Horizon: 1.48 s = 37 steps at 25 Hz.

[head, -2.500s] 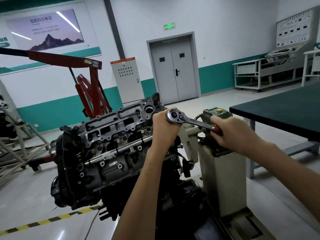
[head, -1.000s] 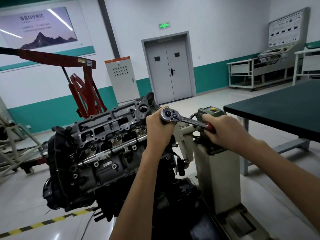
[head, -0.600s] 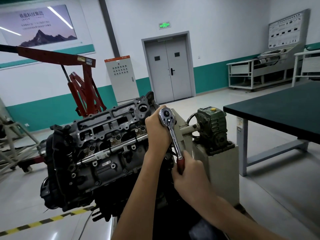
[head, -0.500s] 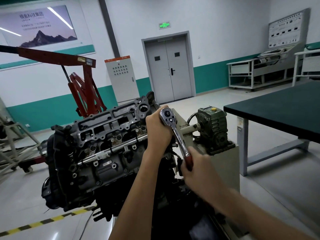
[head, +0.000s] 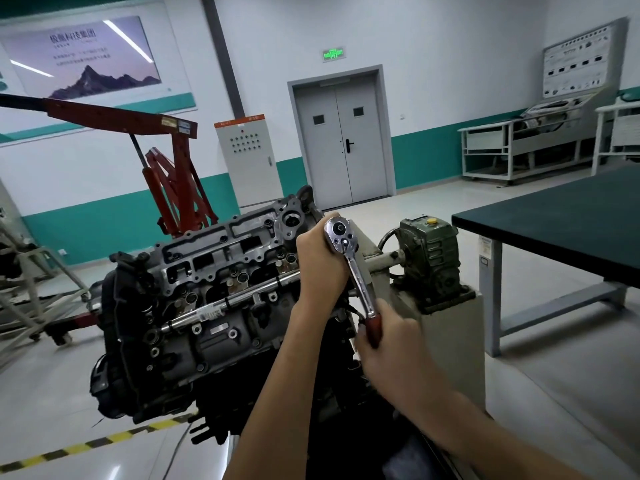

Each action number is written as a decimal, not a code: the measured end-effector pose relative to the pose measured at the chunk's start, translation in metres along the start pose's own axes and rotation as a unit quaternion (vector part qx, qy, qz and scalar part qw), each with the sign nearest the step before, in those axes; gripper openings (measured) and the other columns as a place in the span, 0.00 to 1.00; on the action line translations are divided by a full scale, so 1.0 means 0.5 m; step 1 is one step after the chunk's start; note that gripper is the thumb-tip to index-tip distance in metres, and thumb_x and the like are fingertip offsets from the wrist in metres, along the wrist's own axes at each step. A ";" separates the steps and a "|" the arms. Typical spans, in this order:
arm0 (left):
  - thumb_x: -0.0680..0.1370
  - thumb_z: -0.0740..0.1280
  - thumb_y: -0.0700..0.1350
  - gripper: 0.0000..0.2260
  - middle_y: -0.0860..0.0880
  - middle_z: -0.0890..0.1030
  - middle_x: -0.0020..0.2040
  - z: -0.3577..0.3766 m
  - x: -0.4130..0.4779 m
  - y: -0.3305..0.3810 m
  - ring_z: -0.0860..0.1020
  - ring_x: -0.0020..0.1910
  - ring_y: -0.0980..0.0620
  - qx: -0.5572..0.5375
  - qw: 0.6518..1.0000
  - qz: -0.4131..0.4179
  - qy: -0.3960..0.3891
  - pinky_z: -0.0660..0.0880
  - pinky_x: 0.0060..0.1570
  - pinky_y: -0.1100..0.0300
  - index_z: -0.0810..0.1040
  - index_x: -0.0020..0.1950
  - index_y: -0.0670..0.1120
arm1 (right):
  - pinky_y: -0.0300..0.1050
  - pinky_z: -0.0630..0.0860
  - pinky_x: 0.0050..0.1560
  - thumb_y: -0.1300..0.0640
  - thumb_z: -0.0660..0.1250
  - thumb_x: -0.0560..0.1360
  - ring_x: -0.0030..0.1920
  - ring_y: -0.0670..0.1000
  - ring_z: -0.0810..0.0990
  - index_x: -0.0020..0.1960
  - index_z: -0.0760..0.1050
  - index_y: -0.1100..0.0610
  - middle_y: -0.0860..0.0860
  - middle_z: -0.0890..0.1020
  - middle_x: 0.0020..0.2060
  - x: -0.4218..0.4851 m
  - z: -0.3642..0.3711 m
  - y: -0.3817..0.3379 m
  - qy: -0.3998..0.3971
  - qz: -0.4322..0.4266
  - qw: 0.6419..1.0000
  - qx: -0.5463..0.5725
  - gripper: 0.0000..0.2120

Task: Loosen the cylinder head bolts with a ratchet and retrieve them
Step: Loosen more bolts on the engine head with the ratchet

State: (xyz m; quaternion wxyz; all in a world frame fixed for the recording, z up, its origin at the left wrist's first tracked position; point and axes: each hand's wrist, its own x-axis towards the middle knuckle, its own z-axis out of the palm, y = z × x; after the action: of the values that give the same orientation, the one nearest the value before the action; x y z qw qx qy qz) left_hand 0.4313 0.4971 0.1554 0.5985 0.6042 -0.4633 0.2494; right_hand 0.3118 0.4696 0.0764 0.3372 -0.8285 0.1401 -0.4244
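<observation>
Ratchet (head: 350,270) at right end of cylinder head (head: 221,268), handle pointing near; left grip (head: 320,261) wrapped under its head, bolt hidden; right grip (head: 389,342) curled round red handle; press square, pull smoothly.

Chrome steel ratchet (head: 353,268), dark red grip (head: 373,327). Dark grey cast-metal engine head (head: 214,251). Red steel hoist (head: 121,116). Olive-green gearbox (head: 429,261), yellow cap (head: 431,221). Dark green tabletop (head: 571,220). Yellow-black striped floor tape (head: 114,437). Teal wall band (head: 104,226).

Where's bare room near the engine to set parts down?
Free: the green table right of the gearbox, its visible top bare. Crowded: the cylinder head end, where left hand and right hand hold the ratchet.
</observation>
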 end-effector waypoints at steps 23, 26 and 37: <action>0.69 0.65 0.27 0.20 0.58 0.64 0.27 -0.001 -0.002 0.000 0.62 0.27 0.58 0.003 1.000 0.014 -0.020 0.58 0.28 0.69 0.64 0.31 0.51 | 0.26 0.64 0.24 0.65 0.65 0.70 0.24 0.41 0.73 0.35 0.63 0.50 0.44 0.69 0.23 -0.013 0.017 -0.014 -0.015 0.009 0.998 0.056 0.14; 0.68 0.63 0.26 0.23 0.57 0.65 0.25 -0.008 0.003 0.003 0.62 0.26 0.58 0.017 0.999 0.001 -0.040 0.59 0.28 0.69 0.63 0.29 0.54 | 0.37 0.73 0.29 0.62 0.65 0.71 0.25 0.45 0.74 0.41 0.68 0.55 0.48 0.73 0.27 0.030 -0.046 0.033 -0.068 -0.024 0.997 -0.042 0.06; 0.67 0.63 0.26 0.20 0.57 0.66 0.25 0.001 -0.006 0.008 0.63 0.26 0.59 0.013 1.000 0.005 -0.011 0.59 0.28 0.70 0.65 0.29 0.51 | 0.35 0.72 0.30 0.60 0.65 0.73 0.28 0.44 0.74 0.46 0.70 0.56 0.48 0.74 0.29 0.061 -0.087 0.047 -0.058 -0.053 0.987 -0.138 0.04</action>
State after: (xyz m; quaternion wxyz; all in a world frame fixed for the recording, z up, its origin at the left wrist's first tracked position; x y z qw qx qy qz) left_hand 0.4265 0.4978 0.1548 0.5844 0.6123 -0.4692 0.2517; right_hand 0.2964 0.4175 0.0970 0.2039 -0.8966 0.1331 -0.3698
